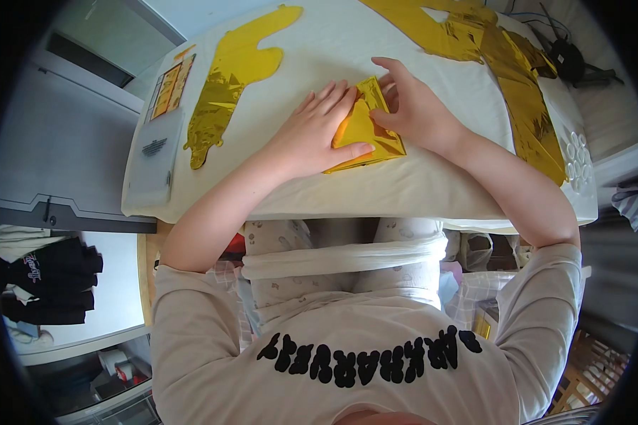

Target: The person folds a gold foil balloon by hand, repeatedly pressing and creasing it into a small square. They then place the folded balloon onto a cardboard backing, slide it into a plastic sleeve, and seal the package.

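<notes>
While left hand (315, 131) flattens folded gold foil (367, 127), right hand (415, 106) apparently pinches it (top edge)

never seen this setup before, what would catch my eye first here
First the two bare hands at the middle of the white-covered table: the left hand presses flat on a folded gold foil piece while the right hand pinches its top edge. Next, a flat gold foil balloon lies to the left, and more crumpled gold foil trails down the table's right side.
</notes>
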The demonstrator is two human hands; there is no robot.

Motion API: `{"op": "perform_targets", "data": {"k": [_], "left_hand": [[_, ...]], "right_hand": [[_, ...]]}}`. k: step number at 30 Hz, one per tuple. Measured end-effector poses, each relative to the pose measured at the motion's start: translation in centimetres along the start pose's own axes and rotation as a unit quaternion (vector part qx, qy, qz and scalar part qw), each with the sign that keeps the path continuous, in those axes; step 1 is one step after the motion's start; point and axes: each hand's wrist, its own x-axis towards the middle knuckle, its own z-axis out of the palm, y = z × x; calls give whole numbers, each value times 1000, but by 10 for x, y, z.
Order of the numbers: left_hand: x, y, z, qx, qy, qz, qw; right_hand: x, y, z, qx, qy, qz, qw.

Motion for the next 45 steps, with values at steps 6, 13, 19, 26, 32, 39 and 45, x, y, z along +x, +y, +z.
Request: {"op": "perform_targets", "data": {"k": [6, 13, 19, 26, 32, 39, 45], "left_hand": [[1, 2, -1, 26, -10, 8, 1000], [-5, -12, 3, 1, 5, 32, 999], [-19, -8, -10, 33, -36, 8, 999], [-25, -13, -12, 43, -32, 9, 999], [-54, -17, -16, 14, 23, -57, 998], [-59, -11, -23, 22, 54, 27, 998], [-58, -13, -21, -63, -2, 10, 998]], "right_hand": [[2, 12, 15, -257, 48, -302, 916], [-3, 16, 24, -349, -52, -190, 916], [-4, 13, 23, -449, -61, -143, 880], [-4, 11, 22, -461, -61, -144, 874], [-4, 8, 25, -453, -61, -132, 880], [-7, 3, 24, -444, -61, -130, 885], [-9, 1, 20, -435, -82, -125, 888]]}}
